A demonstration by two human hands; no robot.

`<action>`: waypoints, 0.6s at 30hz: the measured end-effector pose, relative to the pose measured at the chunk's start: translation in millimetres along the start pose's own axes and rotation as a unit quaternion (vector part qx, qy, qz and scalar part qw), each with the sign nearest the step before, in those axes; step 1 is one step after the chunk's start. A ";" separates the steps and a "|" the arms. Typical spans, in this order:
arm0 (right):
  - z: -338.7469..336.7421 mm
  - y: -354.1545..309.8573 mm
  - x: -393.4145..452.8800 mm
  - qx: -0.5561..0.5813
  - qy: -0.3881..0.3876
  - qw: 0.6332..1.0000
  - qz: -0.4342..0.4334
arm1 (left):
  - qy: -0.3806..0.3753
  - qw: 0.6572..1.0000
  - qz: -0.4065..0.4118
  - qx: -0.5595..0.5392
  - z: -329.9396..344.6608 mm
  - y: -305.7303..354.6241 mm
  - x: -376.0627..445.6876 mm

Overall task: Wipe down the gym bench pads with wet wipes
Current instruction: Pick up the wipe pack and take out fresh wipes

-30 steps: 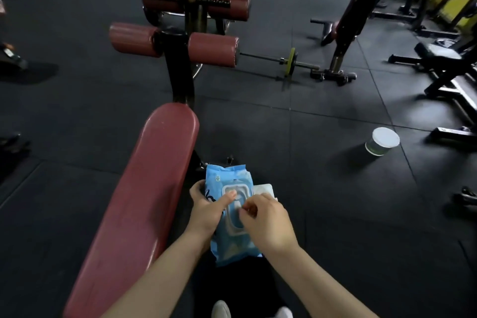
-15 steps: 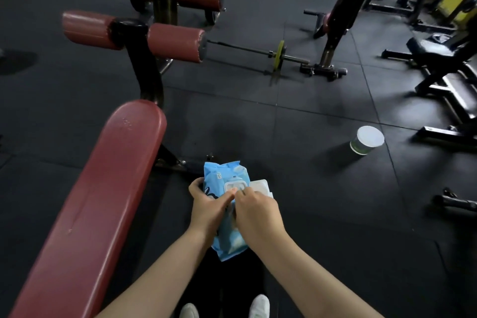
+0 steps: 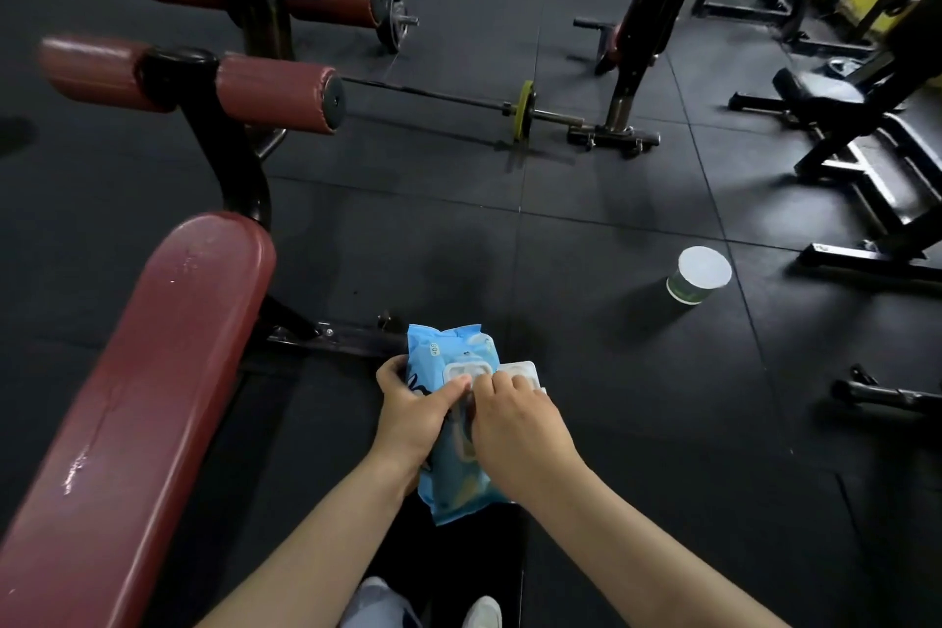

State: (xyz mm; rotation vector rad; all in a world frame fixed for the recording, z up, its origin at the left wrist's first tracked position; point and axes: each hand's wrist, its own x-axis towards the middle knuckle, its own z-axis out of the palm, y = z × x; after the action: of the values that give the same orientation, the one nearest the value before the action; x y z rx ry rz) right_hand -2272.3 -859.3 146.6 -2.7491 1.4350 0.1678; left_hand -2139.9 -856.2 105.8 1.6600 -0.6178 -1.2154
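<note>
A long dark-red bench pad (image 3: 137,403) runs from the lower left toward the middle, with two red roller pads (image 3: 275,92) on a black post beyond it. I hold a blue wet-wipe pack (image 3: 451,474) upright in front of me, to the right of the bench. My left hand (image 3: 415,416) grips the pack's left side, thumb across its front. My right hand (image 3: 515,423) pinches at the pack's white dispenser opening (image 3: 466,369); the white flip lid (image 3: 520,369) stands open to the right. No wipe shows outside the pack.
A white-topped green cup (image 3: 698,275) stands on the black rubber floor at right. A barbell with a yellow plate (image 3: 525,110) lies beyond. Another red bench (image 3: 647,10) and black machine frames (image 3: 866,138) fill the far right. My shoes (image 3: 479,612) show at the bottom.
The view has swung, so the bench sits further left in frame. My hands stay on the pack, and the right fingers have moved up onto the dispenser opening.
</note>
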 end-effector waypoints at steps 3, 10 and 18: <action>1.3 2.3 6.2 0.026 0.012 0.999 0.026 | -0.006 1.000 -0.007 0.009 2.7 3.2 2.8; 4.2 8.6 18.5 0.004 -0.007 1.000 -0.030 | -0.031 0.999 -0.033 0.006 0.3 4.5 15.2; 10.9 24.2 14.3 0.355 0.031 0.929 0.097 | -0.113 0.992 -0.048 0.030 -4.8 15.5 24.9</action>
State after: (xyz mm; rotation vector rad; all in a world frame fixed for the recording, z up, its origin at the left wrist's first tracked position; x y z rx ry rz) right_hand -2284.9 -884.0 134.6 -2.0404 1.4114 -0.3684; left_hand -2124.1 -881.1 109.1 1.6295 -0.7249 -1.4810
